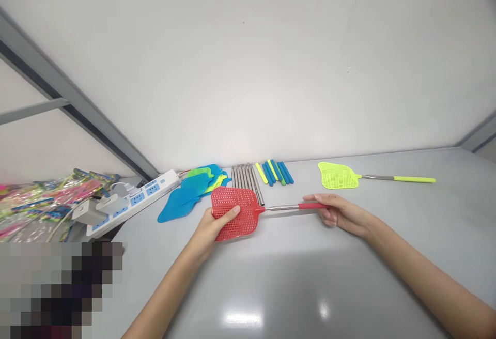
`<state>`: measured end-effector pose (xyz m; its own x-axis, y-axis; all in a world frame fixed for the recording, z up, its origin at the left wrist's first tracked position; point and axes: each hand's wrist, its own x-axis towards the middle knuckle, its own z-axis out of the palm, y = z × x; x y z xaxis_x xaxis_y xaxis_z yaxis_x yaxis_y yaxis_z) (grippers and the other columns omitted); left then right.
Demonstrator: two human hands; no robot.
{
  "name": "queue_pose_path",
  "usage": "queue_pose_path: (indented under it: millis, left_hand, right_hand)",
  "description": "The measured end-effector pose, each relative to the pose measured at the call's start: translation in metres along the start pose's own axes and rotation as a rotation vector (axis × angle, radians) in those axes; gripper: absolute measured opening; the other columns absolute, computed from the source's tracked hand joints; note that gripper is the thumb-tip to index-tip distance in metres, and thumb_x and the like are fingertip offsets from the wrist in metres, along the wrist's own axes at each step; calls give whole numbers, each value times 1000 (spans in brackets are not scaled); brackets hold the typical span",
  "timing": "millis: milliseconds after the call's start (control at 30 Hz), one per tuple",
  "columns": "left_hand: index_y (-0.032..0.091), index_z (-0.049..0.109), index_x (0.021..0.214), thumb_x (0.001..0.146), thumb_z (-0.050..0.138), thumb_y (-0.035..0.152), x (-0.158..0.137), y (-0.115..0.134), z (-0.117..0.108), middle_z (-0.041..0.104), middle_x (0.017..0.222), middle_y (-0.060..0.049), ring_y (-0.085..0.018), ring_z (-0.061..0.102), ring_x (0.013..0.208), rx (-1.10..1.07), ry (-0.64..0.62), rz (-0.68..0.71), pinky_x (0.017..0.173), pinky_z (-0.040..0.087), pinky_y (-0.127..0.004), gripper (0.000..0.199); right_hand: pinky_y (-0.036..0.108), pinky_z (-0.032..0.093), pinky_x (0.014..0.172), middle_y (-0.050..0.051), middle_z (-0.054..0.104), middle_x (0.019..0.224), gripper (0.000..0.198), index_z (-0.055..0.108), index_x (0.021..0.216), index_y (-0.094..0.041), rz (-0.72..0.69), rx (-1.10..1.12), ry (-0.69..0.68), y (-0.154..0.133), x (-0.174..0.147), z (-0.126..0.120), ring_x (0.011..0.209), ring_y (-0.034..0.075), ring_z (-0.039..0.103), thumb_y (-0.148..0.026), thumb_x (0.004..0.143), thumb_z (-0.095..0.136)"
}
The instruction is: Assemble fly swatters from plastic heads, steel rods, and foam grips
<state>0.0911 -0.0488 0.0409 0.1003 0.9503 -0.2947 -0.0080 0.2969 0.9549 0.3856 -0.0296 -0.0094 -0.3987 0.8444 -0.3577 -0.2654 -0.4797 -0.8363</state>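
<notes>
A red fly swatter with a metal shaft and red grip is held level above the table, between both hands. My left hand is closed on its perforated head, thumb on top. My right hand pinches the end of the red grip, index finger stretched out along it. Behind the swatter lie a row of metal rods and several blue, yellow and green handle grips. Loose blue swatter heads overlap to the left, with some yellow-green ones among them.
A yellow-green fly swatter lies at the back right of the grey table. At the left a white power strip holds plugged-in adapters, beside colourful plastic packages. A white wall rises behind.
</notes>
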Motion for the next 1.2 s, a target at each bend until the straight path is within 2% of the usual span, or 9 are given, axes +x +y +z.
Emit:
queue_pose_path:
  millis: [133,233,333,567,833,1200]
  left_hand:
    - [14,59,96,70,55,37,11,4,3,64,95,-9,-21,60,80,-66,-55,42,71,47,-29,35]
    - [13,56,101,71,54,38,22,-9,3,64,93,-9,-20,61,78,-153,5,115,69,47,-30,39]
    - [15,51,107,71,54,37,30,-25,0,64,92,-8,-20,60,77,-197,133,236,68,47,-31,43]
    - [19,47,111,75,48,35,28,-41,0,58,104,-5,-19,54,92,-103,152,353,76,44,-29,40]
    - [18,43,113,75,48,35,28,-46,-2,55,108,-7,-21,51,97,-32,166,352,81,41,-32,42]
    - [18,42,113,77,46,35,20,-45,4,56,105,-7,-19,53,94,94,213,383,79,42,-30,40]
  right_hand:
    - [20,31,45,-2,42,55,20,62,88,-15,-90,110,53,-3,1,-16,50,7,36,-27,72,57]
    - [20,36,52,0,47,62,14,63,80,-16,-113,118,56,-2,3,-21,56,7,40,-25,72,58]
    - [22,37,56,1,51,64,15,62,79,-16,-129,50,25,0,3,-19,55,8,41,-28,73,56]
    - [26,38,63,4,57,71,19,61,73,-15,-180,-140,32,5,-1,-21,57,9,45,-33,74,54]
    - [27,39,58,3,57,63,26,59,68,-15,-191,-240,37,5,-3,-16,52,9,46,-40,70,56]
    - [28,40,55,6,59,66,22,57,71,-14,-194,-240,49,8,-3,-21,49,9,44,-35,73,53]
